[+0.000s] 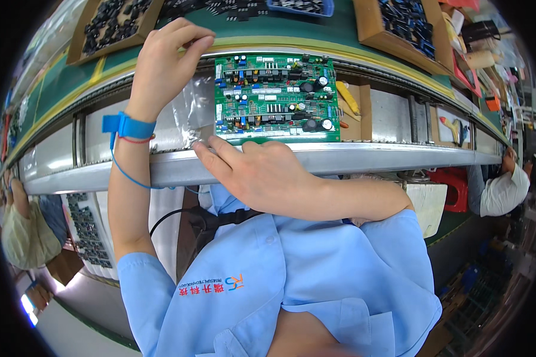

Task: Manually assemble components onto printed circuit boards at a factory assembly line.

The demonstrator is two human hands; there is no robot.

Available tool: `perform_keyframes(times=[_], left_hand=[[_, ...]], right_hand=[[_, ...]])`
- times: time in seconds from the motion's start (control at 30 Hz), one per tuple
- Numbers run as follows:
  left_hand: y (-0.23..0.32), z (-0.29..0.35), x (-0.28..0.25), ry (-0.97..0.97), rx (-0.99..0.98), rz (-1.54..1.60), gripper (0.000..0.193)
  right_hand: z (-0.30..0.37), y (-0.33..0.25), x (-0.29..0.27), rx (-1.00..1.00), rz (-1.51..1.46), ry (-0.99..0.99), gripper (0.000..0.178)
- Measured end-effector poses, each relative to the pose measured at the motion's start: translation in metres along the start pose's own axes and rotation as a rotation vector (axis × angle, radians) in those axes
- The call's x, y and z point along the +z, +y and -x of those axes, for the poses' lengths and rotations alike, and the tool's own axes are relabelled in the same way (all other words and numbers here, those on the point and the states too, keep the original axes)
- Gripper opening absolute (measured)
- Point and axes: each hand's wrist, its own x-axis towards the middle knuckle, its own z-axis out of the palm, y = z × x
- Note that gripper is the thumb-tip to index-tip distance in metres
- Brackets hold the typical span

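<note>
A green circuit board [274, 95] crowded with capacitors, connectors and other parts lies across the two metal rails. My left hand [170, 62] is over the far rail, just left of the board's far corner. Its fingers are bent in toward the thumb, and whatever lies between the tips is hidden. A blue wrist strap [138, 127] with a thin cord circles that wrist. My right hand [259, 168] rests on the near metal rail [363, 156] by the board's near left corner, with its fingers stretched to the left. Shiny clear film [190, 116] shows between the rails beside the board.
Cardboard boxes of dark components stand at the far left [116, 27] and far right [402, 30]. A blue tray [304, 7] sits between them. Yellow-handled pliers [348, 98] lie right of the board. Other people work at both sides; a red stool [452, 189] stands right.
</note>
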Motion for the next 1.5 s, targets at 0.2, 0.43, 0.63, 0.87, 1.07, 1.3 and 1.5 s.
perform_keyframes(times=[0.2,0.43,0.63,0.87,1.07,1.3,1.5], left_hand=[[0.004,0.001,-0.001,-0.041,0.014,-0.112,0.010],[0.022,0.002,0.000,-0.081,0.019,-0.080,0.008],[0.022,0.005,0.006,-0.158,-0.041,-0.031,0.009],[0.024,0.005,0.005,-0.166,-0.107,-0.001,0.010],[0.025,0.005,0.007,-0.191,-0.125,0.017,0.010],[0.024,0.005,0.009,-0.196,-0.138,0.050,0.010],[0.027,0.005,0.009,-0.195,-0.131,0.050,0.010]], right_hand=[[0.032,0.017,-0.011,0.142,-0.063,0.007,0.056],[0.083,0.045,-0.032,0.388,-0.079,-0.007,0.053],[0.117,0.074,-0.045,0.596,0.057,0.026,0.045],[0.153,0.113,-0.051,0.711,0.167,0.121,0.012],[0.183,0.134,-0.054,0.825,0.323,0.113,0.016],[0.211,0.158,-0.053,0.961,0.408,0.100,0.017],[0.238,0.189,-0.059,1.162,0.477,-0.070,0.026]])
